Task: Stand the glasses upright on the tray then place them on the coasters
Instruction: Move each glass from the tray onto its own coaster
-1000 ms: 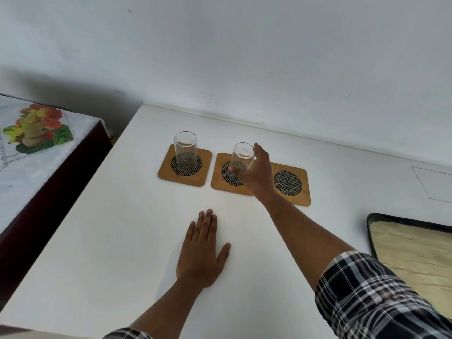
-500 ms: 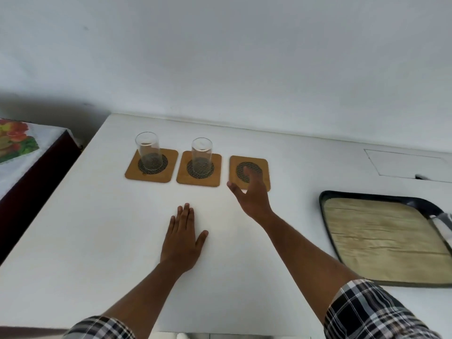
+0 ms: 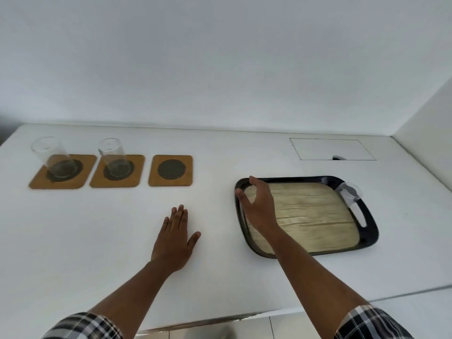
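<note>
Three wooden coasters lie in a row at the back left. An upright clear glass (image 3: 52, 156) stands on the left coaster (image 3: 36, 183), another glass (image 3: 113, 156) on the middle coaster (image 3: 137, 177). The right coaster (image 3: 171, 170) is bare. A black tray (image 3: 369, 231) with a wood-grain floor sits to the right; a third glass (image 3: 351, 194) stands at its far right corner. My right hand (image 3: 256, 204) hovers empty over the tray's left end, fingers spread. My left hand (image 3: 175, 237) lies flat on the table.
The white table (image 3: 85, 241) meets a white wall at the back and another on the right. A rectangular hatch outline (image 3: 330, 149) is set in the tabletop behind the tray. The table's front edge runs just below my forearms.
My right hand let go of the second glass on the middle coaster, then swung right to the tray's left end. The view panned right. My left hand stayed flat.
</note>
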Demonstrator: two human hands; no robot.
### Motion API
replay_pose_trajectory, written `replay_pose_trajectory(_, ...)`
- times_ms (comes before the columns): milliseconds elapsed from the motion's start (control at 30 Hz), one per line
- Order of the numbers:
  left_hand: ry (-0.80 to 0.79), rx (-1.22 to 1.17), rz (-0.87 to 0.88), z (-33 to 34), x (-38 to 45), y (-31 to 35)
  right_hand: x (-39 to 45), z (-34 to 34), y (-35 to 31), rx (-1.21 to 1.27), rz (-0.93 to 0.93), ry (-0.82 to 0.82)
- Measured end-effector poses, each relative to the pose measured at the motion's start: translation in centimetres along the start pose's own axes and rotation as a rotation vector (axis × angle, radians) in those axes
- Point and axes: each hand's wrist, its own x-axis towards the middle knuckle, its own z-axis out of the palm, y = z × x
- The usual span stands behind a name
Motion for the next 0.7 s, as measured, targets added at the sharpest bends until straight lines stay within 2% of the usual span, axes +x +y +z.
replay_pose_trajectory(300, -0.029, 0.043, 0.082, 4.3, 1.7, 7.4, 2.0, -11.8, 7.3, -0.191, -0.051, 0.185)
replay_pose_trajectory(433, -0.014, 0.032, 0.067, 5.7, 1.5, 8.5, 2.9, -15.4, 9.8, -0.323, -0.057, 0.214)
replay_pose_trajectory(600, 0.04, 0.093, 0.077, 6.4, 1.2, 8.6, 4.0, -18.9, 12.2, -0.393, -0.066, 0.343)
replay_pose_trajectory(700, 0.042, 0.105, 0.071, 6.4, 1.3, 8.8, 4.6, -20.1, 14.3, -0.416, -0.001, 0.354)
